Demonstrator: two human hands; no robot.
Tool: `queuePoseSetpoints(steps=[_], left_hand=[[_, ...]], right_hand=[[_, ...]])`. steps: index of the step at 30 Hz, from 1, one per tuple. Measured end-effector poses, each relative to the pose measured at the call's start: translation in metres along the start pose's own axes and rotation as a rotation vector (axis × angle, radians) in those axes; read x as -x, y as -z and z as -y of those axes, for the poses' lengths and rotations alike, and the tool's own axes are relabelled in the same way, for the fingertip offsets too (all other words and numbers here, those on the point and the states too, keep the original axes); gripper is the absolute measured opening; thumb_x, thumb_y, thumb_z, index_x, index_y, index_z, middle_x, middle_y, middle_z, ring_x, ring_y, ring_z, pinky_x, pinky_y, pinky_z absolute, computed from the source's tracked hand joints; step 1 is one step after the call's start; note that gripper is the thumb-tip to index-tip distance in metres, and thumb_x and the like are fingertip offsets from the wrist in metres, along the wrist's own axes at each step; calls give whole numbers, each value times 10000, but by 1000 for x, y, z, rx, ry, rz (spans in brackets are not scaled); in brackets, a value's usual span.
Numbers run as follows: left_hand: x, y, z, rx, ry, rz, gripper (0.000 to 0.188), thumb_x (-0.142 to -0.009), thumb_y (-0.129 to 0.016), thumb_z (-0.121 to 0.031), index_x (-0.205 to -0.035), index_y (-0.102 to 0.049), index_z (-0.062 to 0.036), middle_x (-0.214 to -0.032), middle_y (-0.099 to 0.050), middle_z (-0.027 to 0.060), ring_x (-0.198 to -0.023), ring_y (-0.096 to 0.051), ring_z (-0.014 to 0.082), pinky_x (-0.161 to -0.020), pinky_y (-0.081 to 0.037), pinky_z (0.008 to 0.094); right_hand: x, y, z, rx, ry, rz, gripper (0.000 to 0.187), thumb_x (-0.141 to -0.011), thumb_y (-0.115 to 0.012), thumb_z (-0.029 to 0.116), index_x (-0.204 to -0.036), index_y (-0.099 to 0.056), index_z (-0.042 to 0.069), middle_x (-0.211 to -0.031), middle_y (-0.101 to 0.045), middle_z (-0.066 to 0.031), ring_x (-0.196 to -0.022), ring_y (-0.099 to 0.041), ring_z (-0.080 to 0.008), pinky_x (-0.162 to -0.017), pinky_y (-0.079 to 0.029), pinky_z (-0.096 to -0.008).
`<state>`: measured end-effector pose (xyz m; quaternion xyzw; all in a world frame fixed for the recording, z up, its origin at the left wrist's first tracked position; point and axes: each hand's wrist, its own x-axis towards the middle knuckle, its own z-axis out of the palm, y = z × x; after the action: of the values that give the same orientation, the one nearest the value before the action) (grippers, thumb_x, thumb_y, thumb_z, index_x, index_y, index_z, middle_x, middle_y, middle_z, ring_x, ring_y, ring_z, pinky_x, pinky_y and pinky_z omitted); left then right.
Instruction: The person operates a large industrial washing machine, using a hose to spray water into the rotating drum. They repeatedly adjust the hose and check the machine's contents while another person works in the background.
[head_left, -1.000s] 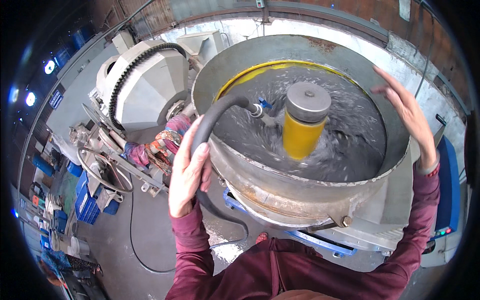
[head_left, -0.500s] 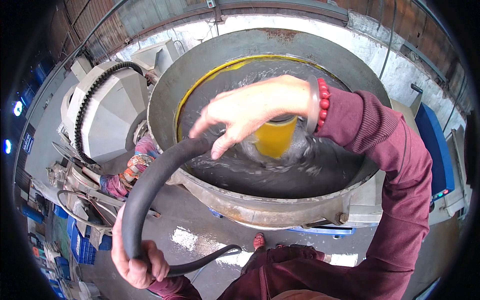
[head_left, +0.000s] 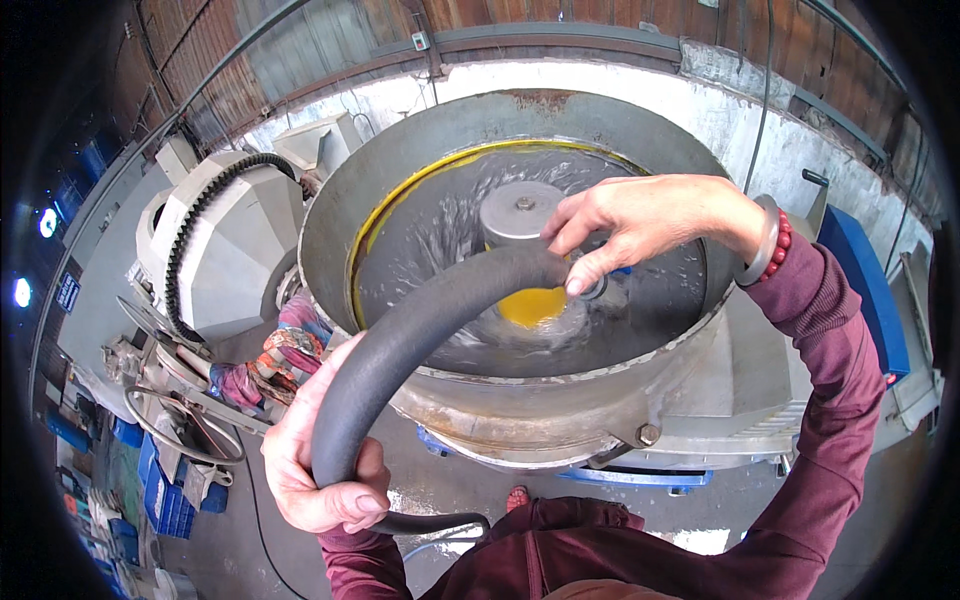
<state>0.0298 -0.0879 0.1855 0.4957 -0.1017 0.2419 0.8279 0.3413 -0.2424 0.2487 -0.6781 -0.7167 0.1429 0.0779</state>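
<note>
A thick black hose [head_left: 440, 305] arches up in front of me and over the near rim of a big round metal tub [head_left: 335, 230]. My left hand [head_left: 292, 470] is closed round its lower bend. At the upper end, the thumb and fingers of my right hand [head_left: 660, 215] pinch the hose's tip; its mouth is partly hidden. Murky grey liquid [head_left: 410, 255] swirls in the tub, around a central post with a round grey cap [head_left: 520, 207] and a yellow lower part [head_left: 535, 307]. A yellow band [head_left: 375, 220] lines the inner wall.
To the left stands a pale faceted drum [head_left: 235, 245] with a black toothed ring. Another person's patterned sleeve [head_left: 285, 360] shows beside it. A blue crate [head_left: 165, 495] sits on the floor at left, a blue panel [head_left: 865, 290] at right. A wall runs behind the tub.
Both hands have moved right with the hose, the left one also upward. The right hand now sits right of the central post, uncovering its grey cap. The view has shifted slightly.
</note>
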Motion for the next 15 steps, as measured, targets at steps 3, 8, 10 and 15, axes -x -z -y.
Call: queuePoseSetpoints(steps=[3, 8, 10, 15], left_hand=[[-4, -6, 3, 54, -64, 30, 865, -683, -587, 198, -1392, -91, 202, -1266, -405, 432, -384, -488, 100, -322, -325, 244], [18, -7, -8, 42, -186, -63, 907, -625, -591, 181, -1379, -88, 221, -1250, -369, 486, -382, -507, 109, -319, -290, 237], [21, -5, -7, 17, -269, -47, 886, -620, -581, 179, -1351, -86, 254, -1140, -427, 495, -361, -503, 112, -313, -277, 224], [35, 3, -16, -24, -313, 48, 852, -667, -557, 173, -1355, -60, 246, -913, -537, 436, -356, -502, 115, -304, -298, 231]], right_hand=[[22, -3, -12, -49, -66, -80, 574, -882, -605, 464, -1250, -577, 24, -1313, -521, -178, -1138, -561, -303, -959, -447, -382], [34, -12, -25, -211, -140, -197, 541, -883, -650, 315, -1326, -511, 37, -1088, -653, -141, -1020, -613, -232, -906, -477, -342], [36, -12, -25, -230, -184, -150, 541, -865, -673, 288, -1315, -520, 30, -1047, -664, -133, -964, -627, -219, -881, -489, -337], [32, -32, -41, -251, -35, -251, 430, -859, -670, 263, -1188, -595, -4, -918, -682, -116, -859, -645, -227, -807, -494, -343]])
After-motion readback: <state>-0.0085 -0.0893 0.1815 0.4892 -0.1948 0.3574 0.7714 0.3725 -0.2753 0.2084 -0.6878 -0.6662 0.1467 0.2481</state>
